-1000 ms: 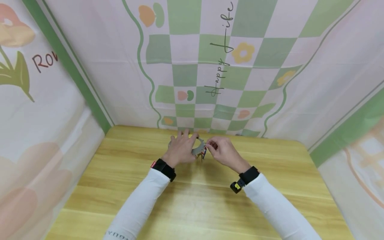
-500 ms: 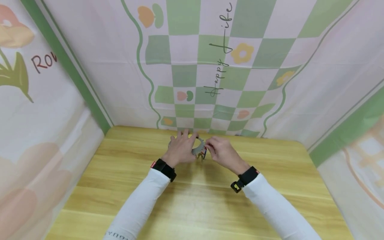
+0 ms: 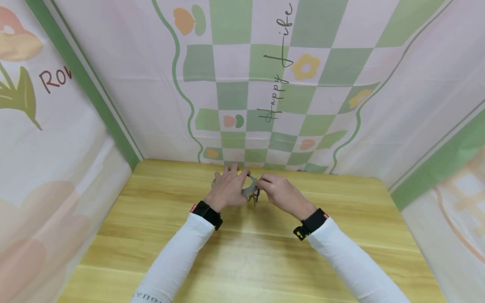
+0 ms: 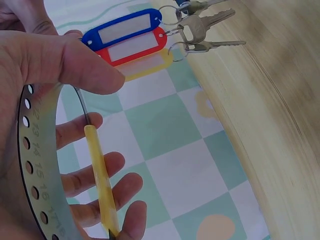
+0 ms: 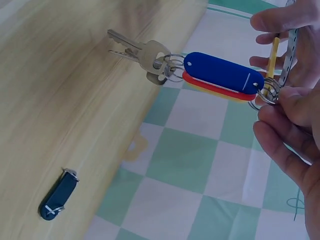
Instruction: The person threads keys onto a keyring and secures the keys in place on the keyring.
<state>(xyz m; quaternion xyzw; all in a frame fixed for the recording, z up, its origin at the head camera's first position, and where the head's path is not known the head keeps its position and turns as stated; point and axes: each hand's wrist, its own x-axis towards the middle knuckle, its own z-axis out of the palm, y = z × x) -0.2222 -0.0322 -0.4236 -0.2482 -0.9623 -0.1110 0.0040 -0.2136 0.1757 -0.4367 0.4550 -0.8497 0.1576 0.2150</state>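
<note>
My left hand [image 3: 229,187] grips a flat grey ring [image 4: 47,165] with numbered holes along its edge. The thumb lies on the near side and the fingers spread behind. A yellow handle [image 4: 101,175] on a thin wire crosses those fingers. At the ring's right side, my right hand [image 3: 280,191] pinches small metal split rings [image 5: 270,91] between thumb and fingertips. From them hang a blue key tag [image 5: 222,72], a red key tag [image 4: 135,47] and a yellow key tag [image 4: 150,65], each bearing metal keys [image 5: 151,56].
Both hands work over the far part of a wooden table [image 3: 242,261]. A small dark tag with metal fittings [image 5: 57,195] lies near an edge in the right wrist view. Behind the table hangs a green-and-white checked cloth [image 3: 231,94]; more printed cloth flanks it.
My right hand has shifted slightly left, closer to the grey ring, and its wrist has turned a little. The hanging tags have turned with it. The left hand keeps its place.
</note>
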